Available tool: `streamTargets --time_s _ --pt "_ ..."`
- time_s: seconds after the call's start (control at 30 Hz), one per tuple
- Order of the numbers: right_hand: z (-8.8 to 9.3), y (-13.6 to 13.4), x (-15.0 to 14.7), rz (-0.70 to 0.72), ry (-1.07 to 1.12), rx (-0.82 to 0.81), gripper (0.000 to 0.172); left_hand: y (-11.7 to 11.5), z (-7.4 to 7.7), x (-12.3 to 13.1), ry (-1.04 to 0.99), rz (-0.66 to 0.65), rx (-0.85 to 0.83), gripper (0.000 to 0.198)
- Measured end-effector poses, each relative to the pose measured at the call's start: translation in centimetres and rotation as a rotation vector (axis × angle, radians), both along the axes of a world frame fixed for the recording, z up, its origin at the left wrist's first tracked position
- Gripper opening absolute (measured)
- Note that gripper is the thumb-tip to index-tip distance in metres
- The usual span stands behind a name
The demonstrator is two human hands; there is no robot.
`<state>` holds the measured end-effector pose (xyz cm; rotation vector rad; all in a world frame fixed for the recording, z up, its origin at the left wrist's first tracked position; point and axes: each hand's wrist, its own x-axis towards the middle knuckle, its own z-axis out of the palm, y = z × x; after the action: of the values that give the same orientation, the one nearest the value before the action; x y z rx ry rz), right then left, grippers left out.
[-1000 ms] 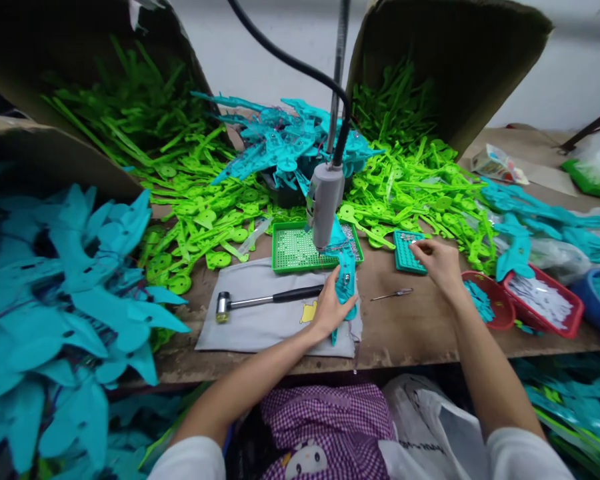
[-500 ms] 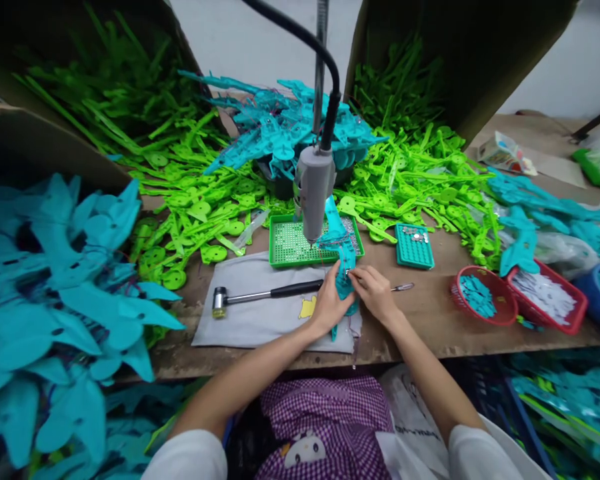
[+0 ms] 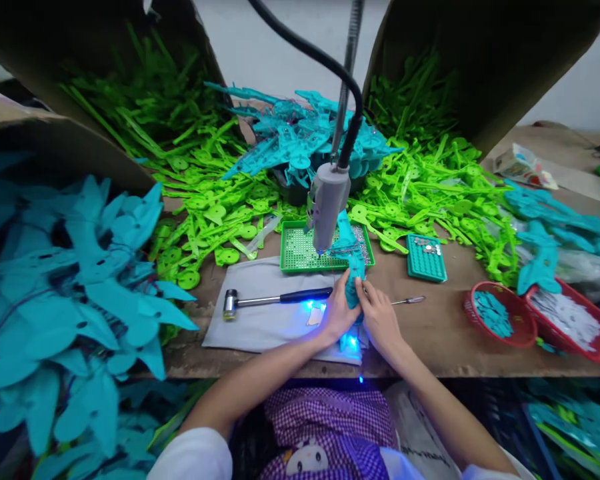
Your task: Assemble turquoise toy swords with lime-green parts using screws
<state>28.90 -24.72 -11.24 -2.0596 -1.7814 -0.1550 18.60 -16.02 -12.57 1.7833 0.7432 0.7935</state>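
Note:
A teal plastic toy part [image 3: 353, 267] lies on a grey cloth [image 3: 265, 323] at the table's near edge. My left hand [image 3: 336, 312] grips it from the left. My right hand [image 3: 379, 319] presses on it from the right with fingers closed. Blue light glows from under the part beside my hands. A grey electric screwdriver [image 3: 327, 207] hangs on a cable just above the part, its tip over a green screw tray [image 3: 300, 252].
A small hammer [image 3: 275, 299] lies on the cloth. A teal parts tray [image 3: 426, 257] and tweezers [image 3: 407, 301] sit to the right, then a red basket [image 3: 500, 313] and red tray [image 3: 570, 320]. Green plastic pieces [image 3: 420, 193] and teal shells [image 3: 80, 280] are heaped around.
My right hand left the small teal tray and came to the toy part beside my left hand. A blue light has come on under the part.

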Motion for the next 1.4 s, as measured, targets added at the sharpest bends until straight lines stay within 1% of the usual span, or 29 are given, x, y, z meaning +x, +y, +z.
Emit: streamTargets --time_s 0.07,0.13,0.17,0.27,0.33,0.37,0.43,0.47,0.5,0.57,0.6,0.67,0.7,0.77,0.83,0.9,1.0,1.07,1.13,1.17,1.23,1.33,1.37,1.4 --pt "0.0 -1.3 1.2 -0.028 0.066 0.043 0.062 -0.1 0.0 -0.1 -0.009 0.002 0.002 0.077" --pt "-0.4 -3.3 3.0 -0.141 0.101 0.076 0.055 -0.2 0.1 -0.3 -0.004 -0.014 -0.012 0.079" --pt "-0.7 -4.4 4.0 -0.18 0.101 0.066 0.05 -0.3 0.1 -0.4 0.003 -0.024 -0.023 0.079" --pt "-1.6 -7.3 6.6 -0.18 0.126 -0.057 0.04 -0.5 0.6 -0.6 0.014 -0.038 -0.044 0.078" --pt "-1.4 -8.4 7.7 -0.246 0.15 -0.093 0.042 -0.6 0.9 -0.7 0.01 -0.032 -0.056 0.078" --pt "-0.9 -8.5 8.0 -0.309 0.166 -0.063 0.043 -0.7 1.1 -0.7 0.007 -0.03 -0.065 0.078" --pt "0.6 -7.7 7.5 -0.404 0.26 0.062 0.046 -0.9 1.5 -0.8 0.007 -0.029 -0.077 0.078" --pt "1.5 -6.8 6.9 -0.418 0.361 0.132 0.047 -1.1 1.7 -0.8 0.01 -0.032 -0.076 0.079" --pt "2.3 -5.6 6.0 -0.407 0.5 0.183 0.048 -1.3 1.8 -0.8 0.011 -0.037 -0.072 0.079" --pt "3.6 -2.7 3.9 -0.354 0.903 0.195 0.052 -1.9 2.2 -0.9 0.005 -0.051 -0.058 0.081" --pt "4.0 -1.2 2.9 -0.324 1.108 0.209 0.053 -2.3 2.3 -1.1 -0.002 -0.061 -0.046 0.081" --pt "4.4 1.3 1.1 -0.286 1.426 0.252 0.05 -3.0 2.6 -1.6 -0.013 -0.102 -0.017 0.081" --pt "4.5 2.2 0.4 -0.279 1.539 0.282 0.045 -3.4 2.8 -2.0 -0.014 -0.129 -0.001 0.079" --pt "4.7 2.8 -0.6 -0.286 1.678 0.342 0.036 -4.0 3.1 -3.0 -0.014 -0.192 0.004 0.077" --pt "4.9 2.5 -1.0 -0.297 1.744 0.388 0.032 -4.4 3.5 -3.9 -0.034 -0.21 -0.054 0.072" --pt "5.0 1.9 -1.2 -0.302 1.782 0.399 0.031 -4.8 3.9 -4.3 -0.075 -0.157 -0.15 0.06" --pt "4.6 1.7 -1.1 -0.318 1.809 0.32 0.031 -5.2 4.0 -3.9 -0.134 -0.063 -0.273 0.037" --pt "4.0 2.0 -0.8 -0.309 1.829 0.225 0.033 -5.3 3.7 -3.4 -0.166 -0.022 -0.347 0.034" --pt "3.6 2.3 -0.1 -0.28 1.853 0.176 0.042 -5.4 3.3 -3.1 -0.175 0.041 -0.393 0.038" --pt "3.5 2.4 0.2 -0.271 1.862 0.174 0.046 -5.4 3.2 -3.1 -0.168 0.068 -0.391 0.038" --pt "3.6 2.5 0.9 -0.251 1.891 0.158 0.051 -5.6 3.0 -3.5 -0.145 0.091 -0.337 0.037" --pt "4.5 2.7 1.3 -0.169 1.953 0.053 0.059 -6.4 3.0 -4.4 -0.103 0.053 -0.221 0.034" --pt "4.9 2.8 1.1 -0.143 1.954 0.039 0.059 -6.7 3.0 -4.7 -0.088 0.036 -0.184 0.032" --pt "5.4 2.8 0.9 -0.138 1.932 0.059 0.056 -7.0 3.1 -5.1 -0.073 0.015 -0.146 0.031"
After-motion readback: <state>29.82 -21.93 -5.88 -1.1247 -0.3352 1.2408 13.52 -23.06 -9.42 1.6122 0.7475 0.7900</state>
